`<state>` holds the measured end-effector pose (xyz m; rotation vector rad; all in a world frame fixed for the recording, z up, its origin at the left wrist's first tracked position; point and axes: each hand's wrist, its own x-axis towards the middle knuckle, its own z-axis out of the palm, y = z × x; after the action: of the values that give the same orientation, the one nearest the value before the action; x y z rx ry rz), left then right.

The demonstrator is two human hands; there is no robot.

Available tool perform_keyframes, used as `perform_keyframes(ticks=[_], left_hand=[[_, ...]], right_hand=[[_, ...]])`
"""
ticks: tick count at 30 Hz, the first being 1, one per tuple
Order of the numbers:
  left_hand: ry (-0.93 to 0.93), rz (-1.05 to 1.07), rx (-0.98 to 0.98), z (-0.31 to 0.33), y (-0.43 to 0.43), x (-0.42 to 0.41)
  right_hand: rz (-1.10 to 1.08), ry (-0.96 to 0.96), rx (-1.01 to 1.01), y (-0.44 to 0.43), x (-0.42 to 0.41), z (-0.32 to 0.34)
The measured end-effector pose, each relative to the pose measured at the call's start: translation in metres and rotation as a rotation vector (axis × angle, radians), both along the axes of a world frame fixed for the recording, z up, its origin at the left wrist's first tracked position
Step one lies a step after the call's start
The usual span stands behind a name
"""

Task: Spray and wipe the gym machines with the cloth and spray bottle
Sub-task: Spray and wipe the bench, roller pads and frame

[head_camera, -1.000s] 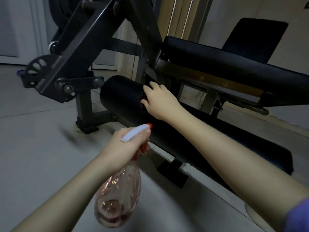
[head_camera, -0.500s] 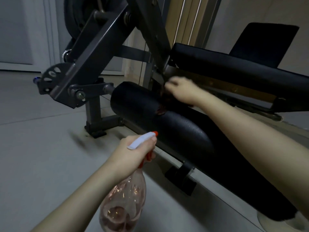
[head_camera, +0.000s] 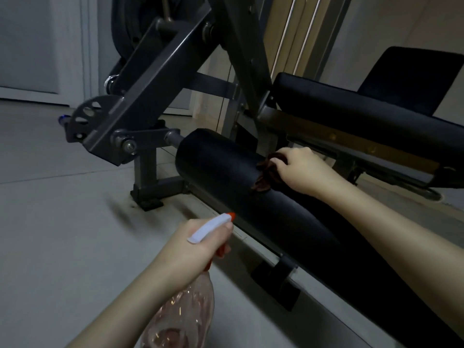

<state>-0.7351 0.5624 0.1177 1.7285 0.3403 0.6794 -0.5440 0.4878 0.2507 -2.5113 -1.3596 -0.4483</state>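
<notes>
Right hand presses cloth on roller pad — left hand grips spray bottle.

Dim, flat indoor light, cool grey cast. Soft, smeared shadow on floor beside frame foot. Faint sheen along top of black roller; surface detail crushed to black. Dark cloth barely distinct against it. Small glints on bottle. Straight members bowed toward edges by wide lens. Mild softness and noise overall.
</notes>
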Motion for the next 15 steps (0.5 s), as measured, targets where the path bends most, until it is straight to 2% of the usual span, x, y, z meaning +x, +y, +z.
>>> perform_keyframes(ticks=[5, 8, 10, 13, 15], left_hand=[[-0.024, 0.041, -0.105, -0.006, 0.014, 0.014], [-0.065, 0.091, -0.234, -0.011, 0.023, 0.028], [-0.061, 0.075, -0.238, -0.009, 0.024, 0.031], [0.028, 0.077, -0.28, -0.006, 0.038, 0.036], [0.141, 0.073, -0.258, -0.018, 0.059, 0.037]], right_hand=[[0.068, 0.078, -0.039, 0.032, 0.011, 0.004], [0.204, 0.214, -0.066, 0.023, 0.017, 0.004], [0.284, 0.302, -0.157, 0.011, 0.022, 0.008], [0.32, 0.281, -0.313, 0.005, 0.028, 0.011], [0.352, 0.232, -0.3, 0.01, 0.031, 0.008]])
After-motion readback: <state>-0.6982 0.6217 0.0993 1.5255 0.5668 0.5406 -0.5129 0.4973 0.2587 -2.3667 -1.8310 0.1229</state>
